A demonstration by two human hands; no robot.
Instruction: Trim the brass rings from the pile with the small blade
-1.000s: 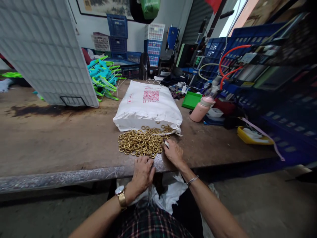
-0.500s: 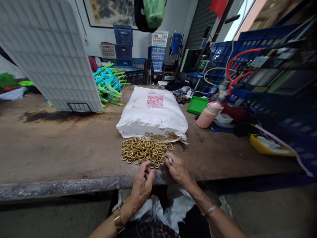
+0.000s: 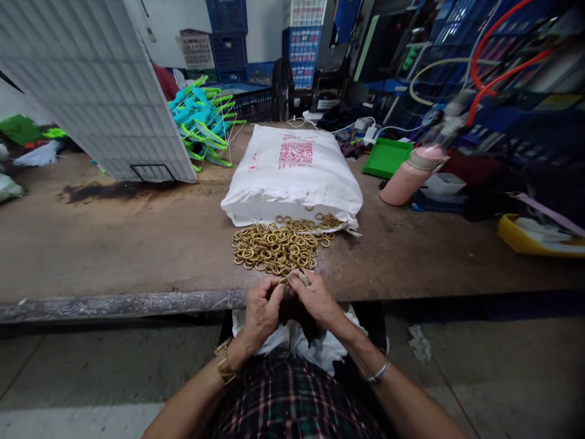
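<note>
A pile of brass-coloured rings [image 3: 274,246] lies on the brown table [image 3: 137,250], against the open end of a white sack [image 3: 292,177] with red print. My left hand [image 3: 264,308], closed, pinches one ring [image 3: 283,280] at the table's front edge. Beside it my right hand [image 3: 315,299] is closed on a small pale tool [image 3: 303,278], its tip close to that ring. The fingertips of both hands nearly meet just in front of the pile. What kind of tool it is cannot be made out.
A white ribbed panel [image 3: 105,91] stands at the left, with turquoise and green plastic pieces [image 3: 201,119] behind it. At the right are a green tray [image 3: 387,157], a pink bottle [image 3: 411,177] and a yellow tray [image 3: 525,238]. Stacked crates stand behind.
My hands have come together, and my left hand now pinches a ring. The view has tilted down, showing more of the checked shirt.
</note>
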